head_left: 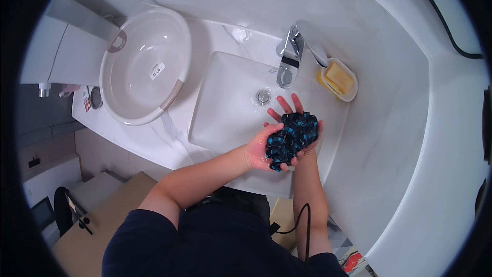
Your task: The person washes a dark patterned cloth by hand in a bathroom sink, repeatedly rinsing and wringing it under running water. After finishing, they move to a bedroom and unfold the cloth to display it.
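Over the white sink basin [225, 97] I hold a crumpled, wet-looking dark cloth with blue checks [294, 136]. My left hand [260, 151] grips its lower left side, with fingertips showing along the lower edge. Beneath the cloth is my right hand [286, 105], its fingers stretched out and spread past the top; the cloth covers its palm. A drain [263, 97] lies just left of those fingers, and a chrome faucet [288, 66] stands above them.
A large white plastic washbowl [143, 77] sits on the marble counter [174, 133] at the left. A dish holding yellow sponges or soap [338, 78] is right of the faucet. A white cabinet [72, 51] is at far left, and a curved wall [379, 123] bounds the right.
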The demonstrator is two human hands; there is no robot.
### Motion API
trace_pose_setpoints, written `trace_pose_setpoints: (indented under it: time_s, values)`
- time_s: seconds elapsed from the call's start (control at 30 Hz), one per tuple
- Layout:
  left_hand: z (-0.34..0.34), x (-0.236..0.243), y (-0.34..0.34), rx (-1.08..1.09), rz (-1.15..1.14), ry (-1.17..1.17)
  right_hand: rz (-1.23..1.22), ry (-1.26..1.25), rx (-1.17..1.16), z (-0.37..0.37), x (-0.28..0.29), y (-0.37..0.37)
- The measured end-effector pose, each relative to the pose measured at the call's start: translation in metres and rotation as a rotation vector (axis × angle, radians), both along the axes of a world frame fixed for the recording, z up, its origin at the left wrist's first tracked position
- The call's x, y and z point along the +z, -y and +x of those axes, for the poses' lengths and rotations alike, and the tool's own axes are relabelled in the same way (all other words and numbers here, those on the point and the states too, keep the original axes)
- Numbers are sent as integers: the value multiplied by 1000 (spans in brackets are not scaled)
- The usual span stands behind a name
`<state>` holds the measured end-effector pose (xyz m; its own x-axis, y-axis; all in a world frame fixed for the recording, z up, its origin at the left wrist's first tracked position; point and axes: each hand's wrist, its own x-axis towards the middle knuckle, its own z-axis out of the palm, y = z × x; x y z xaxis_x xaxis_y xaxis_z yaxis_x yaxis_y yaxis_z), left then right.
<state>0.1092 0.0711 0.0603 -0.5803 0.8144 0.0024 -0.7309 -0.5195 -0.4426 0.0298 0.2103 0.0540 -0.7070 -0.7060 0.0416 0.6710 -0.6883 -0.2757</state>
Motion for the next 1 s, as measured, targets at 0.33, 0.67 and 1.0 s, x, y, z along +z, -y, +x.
trace_pose_setpoints:
  time_s: [0.33, 0.67, 1.0]
  values:
    - [-7, 31, 10, -72, -567, -173, 410, -271, 122, -27, 53, -4]
    - [-40, -1, 39, -280, -1107, -478, 989, -263, 131, -35, 19, 23]
    - [-47, -60, 21, -419, -2020, -866, 1559, -508, -315, -11, -52, 43]
